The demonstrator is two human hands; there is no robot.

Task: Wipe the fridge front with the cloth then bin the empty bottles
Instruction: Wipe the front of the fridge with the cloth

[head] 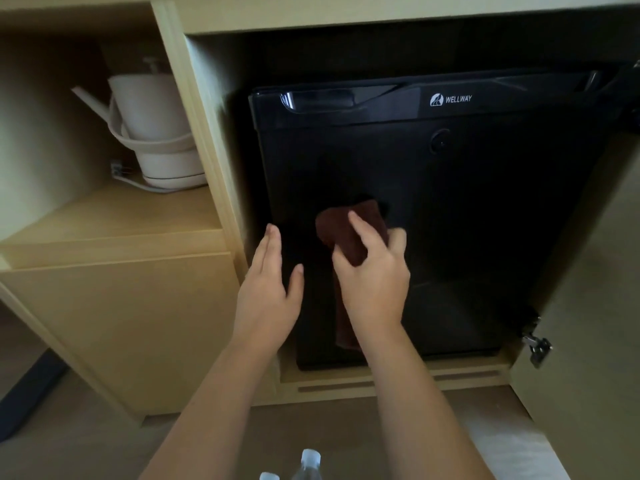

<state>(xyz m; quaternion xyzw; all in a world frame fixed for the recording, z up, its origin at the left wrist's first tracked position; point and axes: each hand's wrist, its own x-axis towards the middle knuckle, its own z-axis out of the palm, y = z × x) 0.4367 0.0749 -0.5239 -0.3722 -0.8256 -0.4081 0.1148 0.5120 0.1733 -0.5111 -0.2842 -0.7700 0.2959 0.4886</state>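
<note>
A black mini fridge (467, 202) stands inside a wooden cabinet niche with its door closed. My right hand (372, 275) presses a dark brown cloth (346, 233) against the lower left of the fridge door, and part of the cloth hangs down below the hand. My left hand (268, 289) is open with fingers spread, flat near the door's left edge, holding nothing. Two clear plastic bottles (306, 464) show only their caps and necks at the bottom edge, on the floor below my arms.
A pale kettle (156, 133) on its base sits on the shelf to the left. The wooden cabinet door (588, 341) stands swung out on the right, with a metal hinge (535, 344). A wooden divider (204, 140) separates shelf and fridge niche.
</note>
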